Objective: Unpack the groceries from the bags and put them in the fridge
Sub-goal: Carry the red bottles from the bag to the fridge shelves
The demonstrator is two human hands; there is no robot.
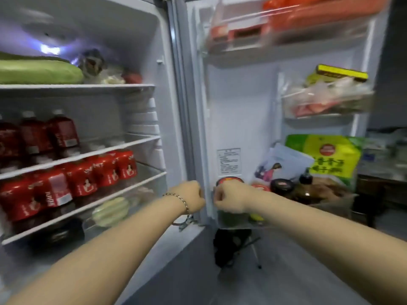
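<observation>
Left hand (pixel 193 194) and right hand (pixel 229 198) curl at the fridge's lower door bin (pixel 237 222), the fingers' hold unseen; jars (pixel 282 186) and a green packet (pixel 330 155) crowd it.

The left hand (pixel 193 194) and right hand (pixel 229 198) were curled side by side at the left end of the door's bottom bin (pixel 237 223); the right perhaps gripped its rim. Jars (pixel 282 187) stood inside.

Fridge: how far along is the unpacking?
Done: red bottles, red cans and a green gourd sit on the shelves; a green packet and jars stand in the lower door bin. In hand: left hand and right hand, fingers curled, near that bin's edge; any grip hidden. Left: no bags in view, unclear.
</observation>
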